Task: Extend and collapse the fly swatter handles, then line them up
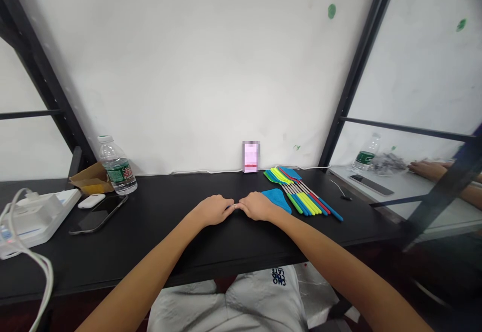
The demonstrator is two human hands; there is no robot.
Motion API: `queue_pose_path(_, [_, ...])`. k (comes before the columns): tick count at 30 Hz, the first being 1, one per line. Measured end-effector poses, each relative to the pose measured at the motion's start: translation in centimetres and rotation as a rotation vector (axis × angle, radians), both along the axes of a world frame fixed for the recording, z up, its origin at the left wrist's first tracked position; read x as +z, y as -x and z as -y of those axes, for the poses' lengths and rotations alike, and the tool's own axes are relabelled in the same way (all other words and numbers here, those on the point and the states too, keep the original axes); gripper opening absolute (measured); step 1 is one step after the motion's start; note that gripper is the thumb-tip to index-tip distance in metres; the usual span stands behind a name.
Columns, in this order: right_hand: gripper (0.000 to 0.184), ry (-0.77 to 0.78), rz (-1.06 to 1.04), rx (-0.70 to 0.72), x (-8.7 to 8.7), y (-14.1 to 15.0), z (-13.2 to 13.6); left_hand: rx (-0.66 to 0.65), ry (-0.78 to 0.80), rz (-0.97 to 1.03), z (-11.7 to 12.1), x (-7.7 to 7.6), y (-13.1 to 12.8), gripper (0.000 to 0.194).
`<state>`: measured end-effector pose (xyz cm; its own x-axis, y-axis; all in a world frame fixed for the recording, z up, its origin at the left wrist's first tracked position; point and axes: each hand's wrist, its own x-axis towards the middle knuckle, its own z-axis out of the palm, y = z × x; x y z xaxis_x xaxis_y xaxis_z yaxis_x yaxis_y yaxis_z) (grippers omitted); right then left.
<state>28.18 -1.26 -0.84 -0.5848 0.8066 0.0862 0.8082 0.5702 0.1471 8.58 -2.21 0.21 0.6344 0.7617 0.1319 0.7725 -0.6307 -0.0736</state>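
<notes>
Centre of the frame: left hand (215,209) and right hand (257,206), fingers curled closed, pinch a blue fly swatter (277,200), its head emerging rightward beside the other swatters (308,204); grip details hidden.

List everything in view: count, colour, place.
Wall: 1, white, behind
Frame posts: 2+, black, sides
Desk: 1, black, centre
Fly swatters: several, multicoloured, right
Swatter head: 1, blue, centre-right
Upright phone: 1, pink-screened, centre
Smartphone: 1, black, left
Earbud case: 1, white, left
Bottles: 2, clear, left, right
Cardboard box: 1, brown, left
Power strip: 1, white, left
Cables: several, white, left, back
Neighbouring table: 1, white, right, with blurred items
Co-worker's hand: 1+, bare, right
Trousers: 1, pale grey, below
Left hand, right hand: 2, bare, centre
</notes>
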Motion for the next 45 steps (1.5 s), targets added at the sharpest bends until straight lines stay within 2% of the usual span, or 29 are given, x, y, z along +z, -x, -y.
queue_pose_path(10, [0.061, -0.014, -0.034, -0.020, -0.2, 0.1, 0.1, 0.082, -0.038, 0.000, 0.0, -0.4, 0.2, 0.053])
queue_pose_path(18, [0.067, -0.005, -0.101, -0.046, -0.2, 0.0, 0.3, 0.284, -0.065, 0.000, -0.8, -0.4, 1.4, 0.072])
queue_pose_path(24, [0.058, -0.009, -0.102, -0.044, 0.0, -0.1, 0.5, 0.345, -0.048, -0.004, -1.3, 0.1, 2.3, 0.074])
queue_pose_path(28, [0.051, -0.022, -0.120, -0.037, -0.1, -0.4, 0.3, 0.355, -0.040, -0.022, -2.2, 0.3, 3.7, 0.069])
queue_pose_path(34, [0.042, -0.041, -0.114, -0.013, -0.2, -0.6, 0.0, 0.365, -0.062, -0.090, -3.7, 0.1, 5.6, 0.040])
queue_pose_path(40, [0.037, -0.036, -0.122, 0.002, -0.2, -0.2, 0.1, 0.340, -0.064, -0.107, -4.1, -0.1, 8.1, 0.040])
queue_pose_path(45, [0.033, -0.056, -0.138, 0.038, -0.5, 0.1, -0.1, 0.337, -0.060, -0.102, -4.6, -0.3, 8.9, 0.037])
